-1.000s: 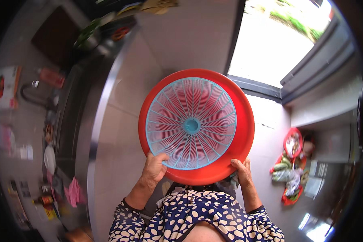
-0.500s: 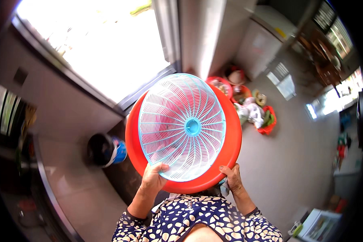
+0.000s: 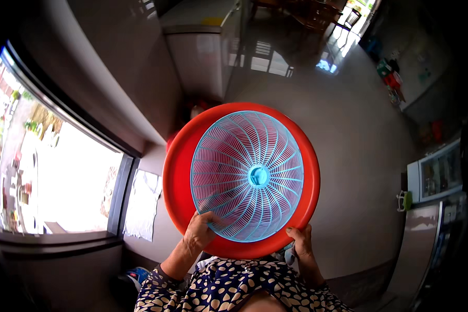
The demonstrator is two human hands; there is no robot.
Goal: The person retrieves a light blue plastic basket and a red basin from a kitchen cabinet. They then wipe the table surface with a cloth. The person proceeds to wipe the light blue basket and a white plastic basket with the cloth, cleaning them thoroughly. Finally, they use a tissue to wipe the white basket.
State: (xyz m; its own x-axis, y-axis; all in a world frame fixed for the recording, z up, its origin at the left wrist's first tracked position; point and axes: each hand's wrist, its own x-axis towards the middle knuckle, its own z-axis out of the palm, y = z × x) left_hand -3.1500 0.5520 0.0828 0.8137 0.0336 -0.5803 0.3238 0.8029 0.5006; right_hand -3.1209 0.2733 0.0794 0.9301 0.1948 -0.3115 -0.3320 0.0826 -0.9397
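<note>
holding a red basin [image 3: 179, 177] above the floor [image 3: 353, 197], with a blue basket [image 3: 258, 178] tilted inside; with left hand [image 3: 197, 232] closed on both rims, right hand [image 3: 302, 243] on the basin rim, fingers underneath hidden. seemingly carrying, calling for a steady two-handed grip.

Between my left fingers [image 3: 208, 216] and my right fingers [image 3: 295, 233], the red basin [image 3: 180, 179] carries the blue colander [image 3: 258, 178]. The grey floor [image 3: 353, 171] spreads beyond my fingers; well ahead of them it bears wooden furniture [image 3: 315, 16] and a pale cabinet [image 3: 196, 60]. Left of my left fingers lies a white patch [image 3: 143, 205], cloth or light, I can't tell.
</note>
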